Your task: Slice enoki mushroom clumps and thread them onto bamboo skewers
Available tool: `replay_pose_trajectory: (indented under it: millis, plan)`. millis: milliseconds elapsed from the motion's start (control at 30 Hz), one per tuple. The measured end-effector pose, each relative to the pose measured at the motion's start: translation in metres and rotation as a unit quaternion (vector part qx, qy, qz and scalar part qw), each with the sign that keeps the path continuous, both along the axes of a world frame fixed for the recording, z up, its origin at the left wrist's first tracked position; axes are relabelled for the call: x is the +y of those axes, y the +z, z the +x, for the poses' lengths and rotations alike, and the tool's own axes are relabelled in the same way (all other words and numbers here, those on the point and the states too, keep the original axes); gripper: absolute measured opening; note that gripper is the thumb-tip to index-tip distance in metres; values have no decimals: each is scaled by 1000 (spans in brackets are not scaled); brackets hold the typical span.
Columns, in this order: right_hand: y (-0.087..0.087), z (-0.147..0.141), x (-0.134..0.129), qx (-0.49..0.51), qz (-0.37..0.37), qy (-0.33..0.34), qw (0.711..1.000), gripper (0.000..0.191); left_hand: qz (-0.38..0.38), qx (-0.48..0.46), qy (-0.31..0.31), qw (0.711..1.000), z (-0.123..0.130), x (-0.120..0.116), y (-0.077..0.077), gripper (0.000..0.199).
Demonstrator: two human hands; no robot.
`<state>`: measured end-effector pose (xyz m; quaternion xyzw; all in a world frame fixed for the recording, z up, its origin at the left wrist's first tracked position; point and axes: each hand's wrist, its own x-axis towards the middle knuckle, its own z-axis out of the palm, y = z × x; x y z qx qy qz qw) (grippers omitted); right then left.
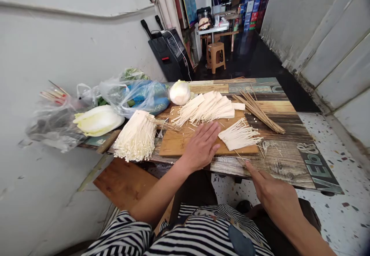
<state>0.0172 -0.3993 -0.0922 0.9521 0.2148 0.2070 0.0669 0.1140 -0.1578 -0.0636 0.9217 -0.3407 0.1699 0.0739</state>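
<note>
My left hand [202,145] lies on a wooden cutting board [173,146] with its fingers stretched out, beside a flat piece of enoki mushroom [238,135]. In my right hand [271,189], at the table's front edge, the fingers pinch a thin bamboo skewer [239,155]. The skewer's far end points at the near edge of that flat piece; I cannot tell whether it has gone in. More flat enoki pieces [211,107] are piled along the back of the board. Left of the board, skewered enoki [137,134] is stacked, sticks pointing right.
Loose bamboo skewers [261,111] lie right of the board. A Chinese cabbage [100,120], a round white vegetable [179,92] and plastic bags [135,96] line the left and back of the table. A knife handle [108,141] juts over the left edge, beside a wall.
</note>
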Motion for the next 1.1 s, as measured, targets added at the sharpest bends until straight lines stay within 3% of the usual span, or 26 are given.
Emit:
replay_pose_trajectory:
  millis: [100, 233, 667, 833, 967, 1100]
  plan:
    - [3, 1, 2, 1, -3, 0, 1000, 47, 38, 32, -43, 998, -1, 2, -11, 47]
    - [4, 1, 1, -1, -10, -3, 1000, 49, 47, 59, -42, 996, 0, 0, -21, 47]
    - [4, 1, 2, 12, -3, -18, 1000, 43, 41, 68, -29, 996, 4, -2, -20, 45]
    - [7, 0, 3, 18, -3, -9, 1000, 46, 33, 75, -35, 996, 4, -5, -12, 45]
    - [6, 2, 3, 20, -9, -15, 1000, 47, 29, 76, -39, 996, 4, -14, -8, 55]
    - [1, 3, 1, 16, 19, -1, 1000, 44, 68, 88, -43, 993, 8, -27, -14, 57]
